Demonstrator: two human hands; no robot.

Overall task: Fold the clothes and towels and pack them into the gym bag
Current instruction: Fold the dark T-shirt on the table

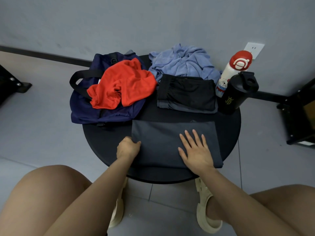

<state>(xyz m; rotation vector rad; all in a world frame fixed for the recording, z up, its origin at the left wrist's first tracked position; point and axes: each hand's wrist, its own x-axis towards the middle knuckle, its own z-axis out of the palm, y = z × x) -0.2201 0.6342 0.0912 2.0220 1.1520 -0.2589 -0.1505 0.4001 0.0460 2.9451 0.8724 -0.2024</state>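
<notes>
Seated at a round black table (pixel 95 142), knees and pale shoes showing below its near edge. Right hand (pixel 196 150) laid flat, fingers (pixel 196 136) straight and spread, pressing down on a folded dark grey garment (pixel 162 142) at the table's near side. Left hand (pixel 128 148) curled at the garment's left edge, thumb on top and the other digits tucked under or against the hem, pinching the cloth there; exactly how many tucked beneath, impossible to tell. Beyond the right fingertips, further across the table, folded black shorts (pixel 186 94), flat and apart from the grey garment. Behind those, a crumpled light blue towel (pixel 184 63), its front edge touching the shorts. Beyond the left knuckles and off to the left, the navy gym bag (pixel 88 113), lying slack and overhanging the table's rim, black strap looped at its left side. Draped on top of the bag, a rumpled red shirt (pixel 122 84), unfolded. Far to the right of the spread fingers, a black shaker bottle (pixel 237 94) standing at the table's edge, and just behind it, touching, a white bottle with a red cap (pixel 233 72). Wall socket (pixel 254 48) on the grey wall behind the bottles.
</notes>
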